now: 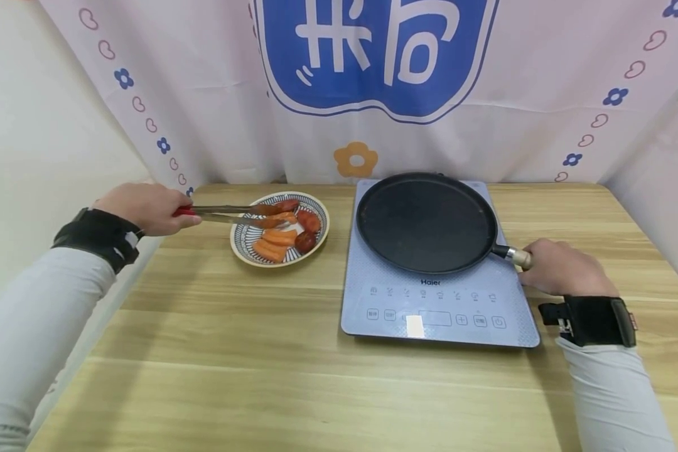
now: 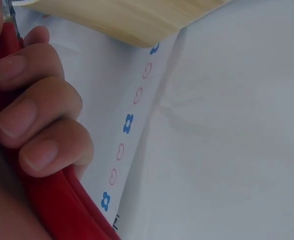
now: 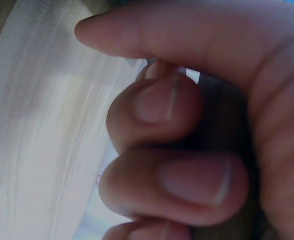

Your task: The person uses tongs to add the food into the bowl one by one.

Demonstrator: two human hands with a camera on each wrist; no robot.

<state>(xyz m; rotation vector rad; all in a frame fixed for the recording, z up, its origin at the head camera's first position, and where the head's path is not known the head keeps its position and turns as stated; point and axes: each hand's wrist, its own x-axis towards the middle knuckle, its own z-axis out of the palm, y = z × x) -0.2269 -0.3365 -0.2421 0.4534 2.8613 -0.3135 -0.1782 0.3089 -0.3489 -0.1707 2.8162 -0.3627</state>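
Note:
Red-handled tongs (image 1: 226, 209) are gripped in my left hand (image 1: 147, 208), fingers curled round the red handle (image 2: 61, 200) in the left wrist view. Their brown tips reach over a patterned plate (image 1: 238, 248), among the food there. On that plate lie orange carrot-like slices (image 1: 270, 251) and dark red pieces (image 1: 305, 242) that look like cut tomato or sausage. At the right, my right hand (image 1: 567, 267) holds the wooden handle (image 1: 521, 257) of a flat black pan (image 1: 426, 223). The right wrist view shows the fingers curled, the handle mostly hidden in shadow.
Beneath the pan is a light blue induction cooker (image 1: 373, 295) with a printed control panel facing me. Both stand on a wood-grain table (image 1: 248, 358). A white cloth (image 1: 220, 94) with a blue emblem hangs behind, and a white wall (image 1: 45, 125) borders the left side.

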